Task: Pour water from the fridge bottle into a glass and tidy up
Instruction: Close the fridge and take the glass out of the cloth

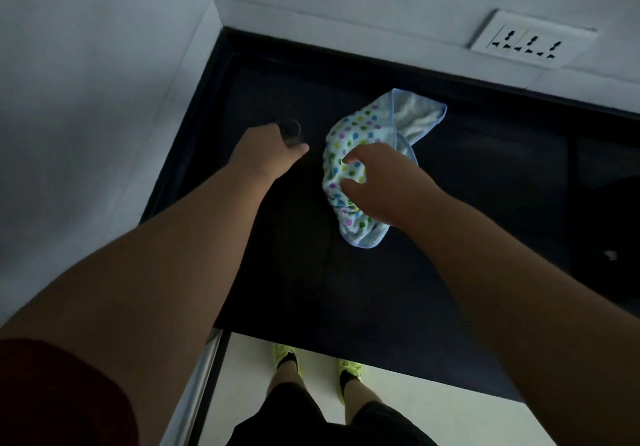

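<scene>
A clear glass [292, 129] stands on the black counter [311, 272] near the left wall. My left hand [268, 149] is wrapped around it, and most of the glass is hidden behind the hand. To its right lies a crumpled light-blue towel with coloured dots [349, 140]. My right hand [384, 185] rests on the towel's lower half, with curled fingers gripping the cloth. No bottle is in view.
A white wall runs along the left and back of the counter. A white triple power socket [531, 40] sits on the back wall at the right. My feet in yellow shoes [313, 364] stand on the pale floor below the counter's front edge.
</scene>
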Available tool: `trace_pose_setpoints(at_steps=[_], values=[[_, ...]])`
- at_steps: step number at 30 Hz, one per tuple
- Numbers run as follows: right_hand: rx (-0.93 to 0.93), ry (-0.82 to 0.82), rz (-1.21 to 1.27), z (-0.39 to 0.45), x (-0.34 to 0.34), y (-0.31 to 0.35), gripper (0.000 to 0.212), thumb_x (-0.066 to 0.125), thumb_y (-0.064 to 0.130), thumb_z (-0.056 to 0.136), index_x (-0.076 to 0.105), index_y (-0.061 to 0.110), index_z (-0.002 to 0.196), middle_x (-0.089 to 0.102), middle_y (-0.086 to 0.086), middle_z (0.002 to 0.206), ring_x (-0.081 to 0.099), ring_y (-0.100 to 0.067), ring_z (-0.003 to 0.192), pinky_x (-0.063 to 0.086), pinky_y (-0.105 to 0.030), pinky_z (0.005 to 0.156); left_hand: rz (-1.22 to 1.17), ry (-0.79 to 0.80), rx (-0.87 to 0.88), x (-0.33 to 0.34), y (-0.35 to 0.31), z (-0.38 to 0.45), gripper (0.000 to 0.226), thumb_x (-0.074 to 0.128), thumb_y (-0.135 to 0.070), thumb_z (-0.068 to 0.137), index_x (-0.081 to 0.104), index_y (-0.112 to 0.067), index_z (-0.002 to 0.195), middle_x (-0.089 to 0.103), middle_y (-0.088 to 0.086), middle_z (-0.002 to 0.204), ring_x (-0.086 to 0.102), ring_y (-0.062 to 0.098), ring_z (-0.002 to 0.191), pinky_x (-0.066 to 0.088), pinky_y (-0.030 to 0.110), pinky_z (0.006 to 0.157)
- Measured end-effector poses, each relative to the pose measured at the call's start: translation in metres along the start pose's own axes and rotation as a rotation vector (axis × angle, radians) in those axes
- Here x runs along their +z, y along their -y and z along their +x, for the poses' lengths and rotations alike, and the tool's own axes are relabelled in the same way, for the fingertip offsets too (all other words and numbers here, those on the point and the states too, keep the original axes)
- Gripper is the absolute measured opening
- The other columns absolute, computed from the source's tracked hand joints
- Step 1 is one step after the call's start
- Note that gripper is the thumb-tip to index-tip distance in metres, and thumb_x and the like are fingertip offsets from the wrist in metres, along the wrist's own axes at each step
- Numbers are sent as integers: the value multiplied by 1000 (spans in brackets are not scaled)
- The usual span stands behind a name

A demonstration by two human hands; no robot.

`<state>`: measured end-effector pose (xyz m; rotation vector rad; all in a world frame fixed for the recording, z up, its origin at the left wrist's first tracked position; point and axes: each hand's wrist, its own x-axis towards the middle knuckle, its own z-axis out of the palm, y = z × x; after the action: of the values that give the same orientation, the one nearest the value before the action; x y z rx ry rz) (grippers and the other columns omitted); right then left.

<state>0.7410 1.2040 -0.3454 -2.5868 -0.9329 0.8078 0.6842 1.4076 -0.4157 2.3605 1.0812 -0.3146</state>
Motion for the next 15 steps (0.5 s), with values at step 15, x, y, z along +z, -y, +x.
trace_pose_setpoints(at_steps=[15], values=[[-246,61,241,-80,-72,7,71,77,23,85,44,37,146,61,15,125,62,-8,111,47,-18,82,58,-23,538,-77,-62,-180,31,82,-41,84,67,-26,107,62,-8,103,62,14,91,50,31,80]])
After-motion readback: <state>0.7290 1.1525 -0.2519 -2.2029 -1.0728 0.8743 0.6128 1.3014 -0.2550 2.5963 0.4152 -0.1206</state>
